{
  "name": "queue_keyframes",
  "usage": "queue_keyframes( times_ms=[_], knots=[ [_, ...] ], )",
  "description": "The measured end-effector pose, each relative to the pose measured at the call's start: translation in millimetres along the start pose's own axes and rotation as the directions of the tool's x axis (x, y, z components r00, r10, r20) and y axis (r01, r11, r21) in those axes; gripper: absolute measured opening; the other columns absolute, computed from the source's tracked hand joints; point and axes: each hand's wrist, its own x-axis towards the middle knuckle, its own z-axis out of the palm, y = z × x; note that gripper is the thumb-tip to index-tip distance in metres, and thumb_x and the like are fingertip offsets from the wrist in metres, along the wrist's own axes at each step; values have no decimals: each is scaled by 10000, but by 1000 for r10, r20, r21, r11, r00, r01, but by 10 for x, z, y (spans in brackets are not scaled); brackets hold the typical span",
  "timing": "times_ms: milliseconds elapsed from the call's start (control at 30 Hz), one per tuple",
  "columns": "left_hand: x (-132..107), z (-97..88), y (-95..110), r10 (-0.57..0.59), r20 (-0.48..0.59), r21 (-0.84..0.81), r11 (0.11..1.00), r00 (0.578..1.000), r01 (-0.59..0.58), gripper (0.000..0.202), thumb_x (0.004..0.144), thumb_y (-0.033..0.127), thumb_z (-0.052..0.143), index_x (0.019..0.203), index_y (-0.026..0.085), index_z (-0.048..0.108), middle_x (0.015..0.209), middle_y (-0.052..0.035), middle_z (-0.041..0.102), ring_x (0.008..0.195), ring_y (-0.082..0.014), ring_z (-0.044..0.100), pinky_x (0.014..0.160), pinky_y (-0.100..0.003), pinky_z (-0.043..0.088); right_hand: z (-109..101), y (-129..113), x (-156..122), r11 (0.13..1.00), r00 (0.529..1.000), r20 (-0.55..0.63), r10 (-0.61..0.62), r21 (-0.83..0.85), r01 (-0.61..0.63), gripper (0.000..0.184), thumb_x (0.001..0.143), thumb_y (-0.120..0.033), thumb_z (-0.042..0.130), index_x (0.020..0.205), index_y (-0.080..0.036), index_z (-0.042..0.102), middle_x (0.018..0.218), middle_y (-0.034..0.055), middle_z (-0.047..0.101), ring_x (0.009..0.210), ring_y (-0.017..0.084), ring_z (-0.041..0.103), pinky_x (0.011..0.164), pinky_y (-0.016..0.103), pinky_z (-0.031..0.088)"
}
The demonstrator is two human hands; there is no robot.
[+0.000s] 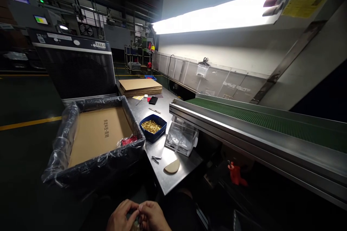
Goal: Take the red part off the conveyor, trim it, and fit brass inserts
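Note:
My left hand [120,217] and my right hand [154,216] meet at the bottom edge of the head view, below the steel table's near corner. Fingers of both are curled and pinched together around a small thing I cannot make out. On the table beyond them lie a small metal tool [156,158] and a tan rounded pad [172,167]. Farther back stands a blue tray of small brass parts [152,127]. A clear plastic box with bags [181,138] stands to its right.
A large plastic-lined bin [56,151] with a cardboard sheet [99,133] and something red in its corner is at left. A green conveyor belt [271,121] runs along the right. Stacked cardboard [140,86], a black phone [153,100] and a dark machine [76,66] lie farther back.

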Motion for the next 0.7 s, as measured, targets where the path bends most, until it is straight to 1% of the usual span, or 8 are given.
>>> queue_keyframes(
  times_ms=[133, 300, 533, 633, 700],
  knots=[
    [20, -19, 9, 5, 31, -21, 1000, 1000, -5, 181, 894, 405, 609, 801, 273, 691, 833, 23, 701, 837, -172, 678, 781, -213, 512, -23, 21, 18, 1000, 1000, -2, 3, 0, -3, 371, 504, -388, 808, 652, -109, 614, 442, 11, 545, 352, 73, 440, 391, 190, 331],
    [35, -76, 50, 25, 89, -64, 998, 996, -20, 229, 915, 445, 578, 825, 280, 710, 832, 20, 713, 820, -170, 686, 771, -204, 524, -50, 58, 43, 1000, 1000, 10, -7, 30, 7, 434, 505, -453, 828, 650, -113, 600, 435, 2, 541, 343, 65, 430, 398, 192, 329],
    [69, -135, 109, 39, 131, -100, 995, 991, -25, 242, 919, 443, 567, 849, 279, 730, 844, 8, 728, 823, -178, 695, 768, -210, 533, -57, 57, 39, 998, 1000, 15, 1, 62, -2, 477, 475, -462, 862, 654, -113, 591, 450, 8, 547, 362, 74, 461, 405, 186, 333],
    [66, -137, 100, 28, 133, -100, 995, 991, -15, 235, 922, 419, 562, 842, 273, 728, 837, 9, 728, 814, -172, 695, 765, -205, 529, -49, 50, 32, 998, 1000, 14, 1, 61, -1, 468, 475, -452, 860, 663, -115, 595, 468, 1, 552, 381, 76, 478, 406, 187, 352],
    [56, -131, 92, 17, 128, -96, 995, 992, -5, 230, 926, 412, 559, 837, 273, 719, 833, 17, 723, 815, -162, 695, 759, -195, 523, -43, 49, 33, 999, 1000, 18, -1, 49, 0, 444, 489, -441, 848, 657, -113, 599, 459, -1, 548, 370, 70, 464, 398, 187, 346]
  ],
)
